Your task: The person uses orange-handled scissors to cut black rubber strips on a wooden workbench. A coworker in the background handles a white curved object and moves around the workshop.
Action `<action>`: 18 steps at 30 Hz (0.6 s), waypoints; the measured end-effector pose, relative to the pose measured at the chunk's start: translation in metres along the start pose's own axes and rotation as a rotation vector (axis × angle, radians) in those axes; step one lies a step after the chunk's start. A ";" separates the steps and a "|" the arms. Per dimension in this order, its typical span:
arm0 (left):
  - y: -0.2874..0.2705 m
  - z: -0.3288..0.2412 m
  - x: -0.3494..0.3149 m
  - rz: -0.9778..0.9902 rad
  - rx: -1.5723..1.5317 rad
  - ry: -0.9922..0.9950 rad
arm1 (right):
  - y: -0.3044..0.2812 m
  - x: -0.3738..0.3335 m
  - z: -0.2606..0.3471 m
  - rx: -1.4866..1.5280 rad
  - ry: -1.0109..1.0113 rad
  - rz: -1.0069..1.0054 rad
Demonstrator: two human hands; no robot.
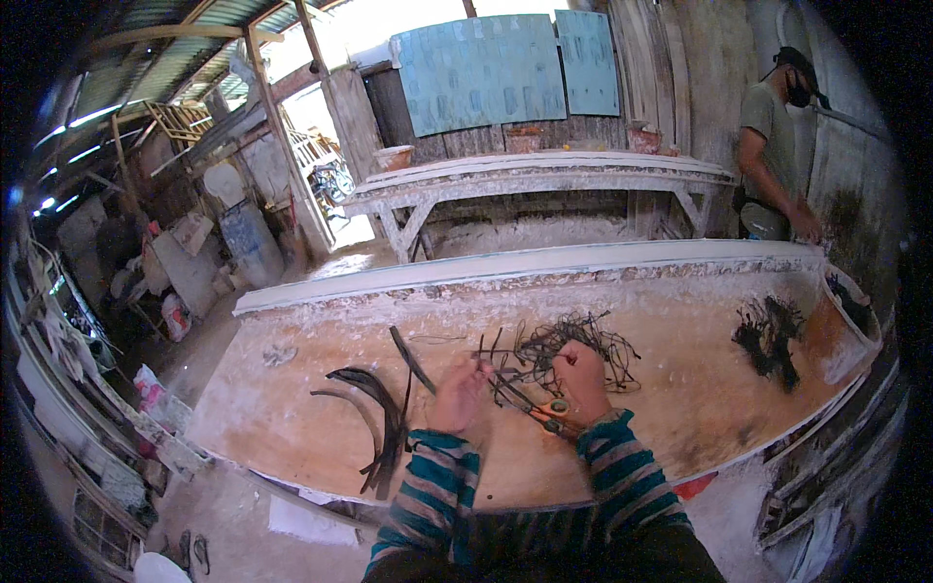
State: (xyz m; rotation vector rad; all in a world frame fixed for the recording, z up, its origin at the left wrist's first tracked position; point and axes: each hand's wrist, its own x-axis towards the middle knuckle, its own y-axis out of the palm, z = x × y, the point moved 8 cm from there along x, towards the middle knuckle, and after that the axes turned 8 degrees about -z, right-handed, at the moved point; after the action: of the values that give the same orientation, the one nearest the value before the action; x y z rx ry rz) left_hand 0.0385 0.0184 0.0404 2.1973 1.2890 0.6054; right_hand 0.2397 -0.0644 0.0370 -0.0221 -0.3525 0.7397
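My left hand [461, 394] is pinched on a thin black strip [489, 352] at the middle of the board. My right hand [582, 385] is closed, with its thumb and fingers pressed together; what they grip is too small to make out. Orange-handled scissors [553, 414] lie by the right palm, partly hidden, with their dark blades pointing toward the left hand. A loose tangle of thin black strips [614, 352] spreads behind the right hand. Left of my left hand, several wider, curved black strips [387, 425] lie in a pile.
The worn wooden board [282, 408] carries a black bundle [773, 340] at its right, beside a pale bucket [844, 335]. A long white ledge [525, 262] runs along its far side. A person [777, 146] stands at the far right, near a second white-stained table [544, 170].
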 end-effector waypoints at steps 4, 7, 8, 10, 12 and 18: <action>-0.023 -0.056 0.027 0.068 -0.294 0.112 | -0.025 0.031 -0.040 0.003 -0.030 -0.185; -0.010 -0.112 0.041 0.203 -0.557 0.262 | -0.054 0.061 -0.086 0.116 0.025 -0.362; -0.018 -0.131 0.039 0.210 -0.573 0.334 | -0.051 0.057 -0.072 0.207 0.086 -0.381; -0.029 -0.152 0.036 0.185 -0.597 0.410 | -0.051 0.039 -0.051 0.540 0.336 -0.370; -0.037 -0.156 0.032 0.121 -0.613 0.419 | -0.055 0.044 -0.058 0.693 0.302 -0.411; -0.057 -0.053 0.043 -0.098 -0.097 0.222 | -0.055 0.041 -0.050 0.714 0.290 -0.386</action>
State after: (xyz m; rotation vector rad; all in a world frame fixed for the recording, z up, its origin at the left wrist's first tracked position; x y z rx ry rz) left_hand -0.0118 0.0911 0.0494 2.0189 1.4371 0.8735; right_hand 0.3195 -0.0725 0.0108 0.5924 0.1961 0.4362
